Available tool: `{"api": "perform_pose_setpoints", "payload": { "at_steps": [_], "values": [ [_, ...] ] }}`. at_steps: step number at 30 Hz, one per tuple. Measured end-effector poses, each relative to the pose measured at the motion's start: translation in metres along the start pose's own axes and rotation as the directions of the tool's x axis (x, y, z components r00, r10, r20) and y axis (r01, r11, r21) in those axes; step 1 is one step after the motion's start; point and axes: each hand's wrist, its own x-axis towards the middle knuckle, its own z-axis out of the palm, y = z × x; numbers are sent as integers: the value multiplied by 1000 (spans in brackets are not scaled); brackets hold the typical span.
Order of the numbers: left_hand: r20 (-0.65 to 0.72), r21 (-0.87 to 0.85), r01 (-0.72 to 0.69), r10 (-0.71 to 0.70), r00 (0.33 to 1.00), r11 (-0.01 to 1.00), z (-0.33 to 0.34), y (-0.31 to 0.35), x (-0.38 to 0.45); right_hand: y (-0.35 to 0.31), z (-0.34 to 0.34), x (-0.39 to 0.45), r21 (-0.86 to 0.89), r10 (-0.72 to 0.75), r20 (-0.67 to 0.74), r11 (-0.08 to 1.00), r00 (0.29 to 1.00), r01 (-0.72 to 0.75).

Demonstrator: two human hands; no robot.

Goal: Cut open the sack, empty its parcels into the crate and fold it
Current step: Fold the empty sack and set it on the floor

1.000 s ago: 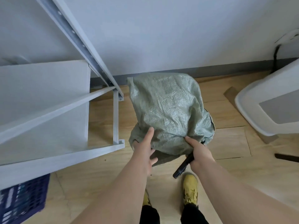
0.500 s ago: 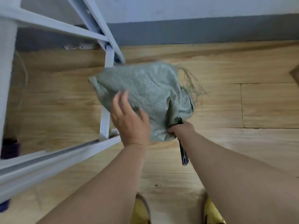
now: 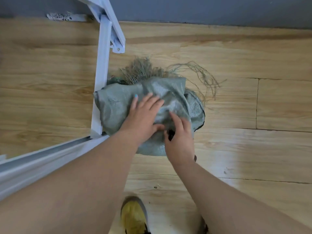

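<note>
1. While only the head view is available, the findings below are resting on it alone. The sack [image 3: 175,92], grey-green woven plastic, is lying crumpled on the wooden floor [image 3: 253,149], and it is serving as the landmark for every position given.
2. Frayed threads [image 3: 143,68] are spreading from the far edge of the sack, with longer loose strands trailing off its far right corner.
3. The white metal frame [image 3: 101,78] is standing at the left of the sack; the sack's left edge is touching or just overlapping one upright bar of it. A second bar of the frame is running away from the near left of the sack.
4. The left hand [image 3: 143,119] is lying on top of the sack, left of its middle, fingers extended and spread, palm pressing flat on the fabric. It is gripping nothing.
5. The right hand [image 3: 179,141] is sitting at the near edge of the sack, just beside the left hand, index finger pointing onto the fabric. Its other fingers are curling round a dark object [image 3: 170,134], of which only a small part is showing under the palm. What that object is cannot be told.
6. A yellow shoe [image 3: 133,217] is standing on the floor on the near side of the sack, well apart from it.
7. A grey skirting strip [image 3: 219,10] is running along the floor beyond the sack.
</note>
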Motion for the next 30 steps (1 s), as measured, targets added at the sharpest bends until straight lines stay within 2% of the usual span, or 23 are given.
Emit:
{"api": "perform_pose_setpoints", "payload": {
  "at_steps": [2, 3, 4, 6, 7, 9, 11, 12, 14, 15, 17, 19, 21, 23, 26, 28, 30],
  "values": [
    [-346, 103, 26, 11, 938, 994, 4, 4, -24, 12, 2, 29, -59, 136, 91, 990, 987, -131],
    [-418, 102, 27, 18, 908, 994, 10, 8, -37, 16, 2, 41, -73, 182, 113, 982, 977, -174],
    [-398, 122, 29, 22, 917, 992, 18, 11, -50, 20, 2, 52, -103, 208, 142, 976, 968, -194],
    [-161, 192, 100, -70, 984, 976, 32, 9, -60, 23, 1, 69, -193, 219, 215, 965, 952, -179],
    [-6, 214, 167, -170, 985, 962, 36, 5, -56, 24, 0, 75, -259, 217, 256, 954, 942, -150],
    [251, 190, 268, -310, 917, 945, 39, -13, -39, 29, 1, 83, -420, 209, 355, 906, 911, -45],
    [446, 124, 297, -321, 836, 947, 42, -30, -19, 37, 2, 84, -517, 205, 458, 853, 865, 72],
    [508, 146, 289, -322, 799, 946, 41, -34, -10, 39, 1, 84, -513, 207, 495, 854, 844, 91],
    [555, 236, 265, -353, 753, 935, 38, -33, 1, 38, -5, 83, -414, 227, 554, 910, 801, 29],
    [532, 278, 264, -377, 758, 924, 36, -29, 2, 36, -10, 82, -337, 234, 579, 941, 781, -32],
    [370, 331, 277, -394, 842, 902, 31, -17, -7, 29, -18, 73, -188, 229, 600, 972, 766, -144],
    [169, 305, 276, -337, 926, 911, 27, -3, -27, 22, -24, 52, -129, 179, 548, 983, 817, -129],
    [80, 228, 240, -263, 961, 944, 20, 15, -54, 14, -33, 23, -138, 108, 451, 989, 886, -50],
    [87, 163, 216, -232, 969, 963, 4, 37, -82, 1, -48, -6, -123, 88, 356, 991, 930, -47],
    [133, -32, 279, -272, 953, 960, -34, 78, -122, -24, -77, -46, 73, 181, 280, 975, 943, -209],
    [233, -299, 385, -325, 917, 873, -63, 110, -148, -43, -101, -74, 242, 277, 283, 906, 918, -348],
    [399, -509, 498, -320, 859, 702, -90, 143, -175, -66, -128, -101, 372, 362, 339, 796, 868, -478]
  ]
}}
